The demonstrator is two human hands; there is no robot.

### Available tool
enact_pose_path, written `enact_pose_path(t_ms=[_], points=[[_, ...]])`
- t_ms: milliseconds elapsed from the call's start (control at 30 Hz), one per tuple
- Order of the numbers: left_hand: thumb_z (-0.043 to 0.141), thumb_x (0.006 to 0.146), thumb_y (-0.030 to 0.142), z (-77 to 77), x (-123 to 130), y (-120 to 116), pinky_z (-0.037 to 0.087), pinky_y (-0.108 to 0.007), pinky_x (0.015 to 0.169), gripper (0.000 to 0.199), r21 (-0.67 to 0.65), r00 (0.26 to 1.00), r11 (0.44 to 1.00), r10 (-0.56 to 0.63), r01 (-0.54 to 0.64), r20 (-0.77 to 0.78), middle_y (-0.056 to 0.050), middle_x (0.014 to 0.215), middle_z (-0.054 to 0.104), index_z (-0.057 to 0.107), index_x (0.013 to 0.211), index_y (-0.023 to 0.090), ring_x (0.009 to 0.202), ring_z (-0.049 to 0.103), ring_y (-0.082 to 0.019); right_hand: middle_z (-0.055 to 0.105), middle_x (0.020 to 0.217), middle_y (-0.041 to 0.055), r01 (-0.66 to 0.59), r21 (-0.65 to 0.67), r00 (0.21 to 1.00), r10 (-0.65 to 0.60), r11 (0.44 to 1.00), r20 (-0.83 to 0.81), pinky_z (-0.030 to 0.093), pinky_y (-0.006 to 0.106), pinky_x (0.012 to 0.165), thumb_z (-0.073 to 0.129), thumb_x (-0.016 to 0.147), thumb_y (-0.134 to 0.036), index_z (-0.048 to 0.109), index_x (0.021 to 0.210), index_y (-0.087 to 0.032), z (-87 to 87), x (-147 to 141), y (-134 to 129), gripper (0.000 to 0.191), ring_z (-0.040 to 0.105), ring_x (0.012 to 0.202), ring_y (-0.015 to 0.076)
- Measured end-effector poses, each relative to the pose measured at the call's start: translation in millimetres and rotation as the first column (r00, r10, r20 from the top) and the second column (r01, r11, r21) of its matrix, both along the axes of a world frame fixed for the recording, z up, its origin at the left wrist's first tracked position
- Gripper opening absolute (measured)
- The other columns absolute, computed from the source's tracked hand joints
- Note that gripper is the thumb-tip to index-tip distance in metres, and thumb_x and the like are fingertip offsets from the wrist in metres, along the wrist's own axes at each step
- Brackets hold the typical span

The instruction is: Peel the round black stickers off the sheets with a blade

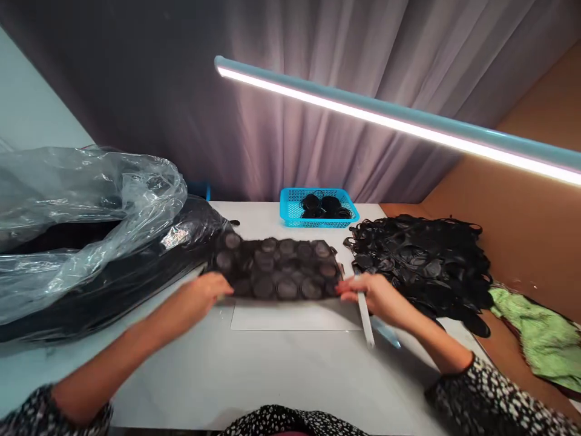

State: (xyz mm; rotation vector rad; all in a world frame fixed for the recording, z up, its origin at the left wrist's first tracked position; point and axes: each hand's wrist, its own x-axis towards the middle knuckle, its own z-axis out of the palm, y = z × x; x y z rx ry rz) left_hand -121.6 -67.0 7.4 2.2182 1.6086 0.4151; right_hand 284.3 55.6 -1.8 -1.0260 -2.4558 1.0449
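Note:
A dark sheet (276, 269) marked with rows of round disc shapes is stretched between my hands above the table, slightly blurred. My left hand (209, 290) pinches its lower left corner. On the other side, the fingers of my right hand (365, 290) close on the lower right corner. A thin white stick-like tool (365, 321) is also tucked in my right hand and points down toward the table; its kind is unclear. Below the dark sheet lies a flat white board (290, 318), partly covered by it.
A heap of black ring and disc pieces (422, 260) lies at the right. Behind stands a blue basket (318, 224) with black discs. Clear plastic (149, 188) over dark material fills the left. A lit tube lamp (385, 118) crosses overhead. Green cloth (540, 333) lies far right.

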Motion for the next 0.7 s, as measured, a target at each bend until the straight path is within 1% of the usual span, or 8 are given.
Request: enact_pose_path(t_ms=[33,100,167,233,367,433,533,700], points=[[0.045,0.075,0.005,-13.0,4,-13,0.049,-0.034,0.077,0.040,-0.066,0.998,0.998,-0.017,0.013,-0.067,-0.003,0.090,0.070,0.074,0.093,0.027,0.085,0.065,-0.021,0.075,0.097,0.0073,-0.038,-0.061,0.999,0.038,0.997,0.009,0.051,0.042,0.090,0.063,0.087,-0.044,0.076,0.085,-0.024,-9.8,7,-10,0.024,0.066,0.103,0.0282],[0.042,0.074,0.000,-26.6,11,-30,0.046,-0.038,0.084,0.044,-0.047,0.986,0.999,-0.025,0.018,-0.162,-0.003,0.095,0.067,0.072,0.093,0.026,0.091,0.064,-0.022,0.071,0.111,0.0088,-0.013,-0.175,1.000,0.011,0.984,-0.013,0.047,0.044,0.097,0.065,0.085,-0.045,0.073,0.088,-0.023,-16.1,21,-24,0.024,0.060,0.115,0.0292],[0.042,0.075,-0.001,-25.7,20,-33,0.041,-0.043,0.091,0.039,0.040,0.980,0.999,-0.019,0.027,-0.200,-0.003,0.095,0.065,0.070,0.086,0.024,0.096,0.062,-0.023,0.065,0.124,0.0106,0.094,-0.250,0.989,-0.119,0.964,-0.084,0.045,0.044,0.100,0.068,0.083,-0.048,0.068,0.089,-0.021,-8.1,32,-26,0.027,0.057,0.119,0.0294],[0.044,0.079,0.002,-19.3,36,-21,0.041,-0.044,0.092,0.033,0.104,0.985,0.994,-0.016,0.035,-0.174,-0.003,0.095,0.063,0.067,0.088,0.023,0.096,0.060,-0.023,0.062,0.127,0.0117,0.214,-0.288,0.941,-0.276,0.933,-0.196,0.045,0.043,0.098,0.064,0.084,-0.052,0.061,0.091,-0.021,4.0,36,-19,0.032,0.058,0.115,0.0276],[0.045,0.090,0.007,-24.5,95,27,0.050,-0.033,0.087,0.029,0.141,0.989,0.979,-0.143,0.146,-0.032,-0.006,0.109,0.063,0.063,0.109,0.019,0.101,0.061,-0.020,0.066,0.085,0.0047,0.289,-0.416,0.815,-0.449,0.862,-0.365,0.050,0.033,0.075,0.034,0.095,-0.061,0.055,0.108,-0.023,8.2,22,9,0.045,0.062,0.078,0.0179],[0.053,0.091,0.012,-38.5,128,50,0.046,-0.036,0.100,0.027,0.191,0.975,0.956,-0.222,0.224,-0.030,-0.011,0.126,0.058,0.062,0.116,0.015,0.121,0.054,-0.024,0.058,0.070,0.0011,0.274,-0.458,0.834,-0.446,0.846,-0.325,0.046,0.028,0.063,0.034,0.095,-0.062,0.059,0.104,-0.020,-0.9,8,22,0.050,0.055,0.064,0.0146],[0.066,0.089,0.028,-60.9,161,69,0.034,-0.046,0.112,0.043,0.192,0.950,0.930,-0.300,0.312,-0.090,-0.016,0.143,0.047,0.056,0.129,0.017,0.137,0.039,-0.031,0.058,0.071,0.0012,0.236,-0.454,0.903,-0.367,0.859,-0.225,0.042,0.025,0.056,0.053,0.087,-0.060,0.064,0.095,-0.017,-16.4,-11,33,0.045,0.053,0.061,0.0124],[0.063,0.091,0.038,-81.1,166,70,0.026,-0.053,0.114,0.057,0.162,0.941,0.929,-0.318,0.333,-0.115,-0.017,0.155,0.030,0.043,0.143,0.025,0.144,0.025,-0.034,0.063,0.071,0.0007,0.149,-0.475,0.949,-0.260,0.868,-0.177,0.047,0.026,0.060,0.067,0.080,-0.046,0.060,0.087,-0.017,-29.2,-21,39,0.030,0.059,0.064,0.0141]])
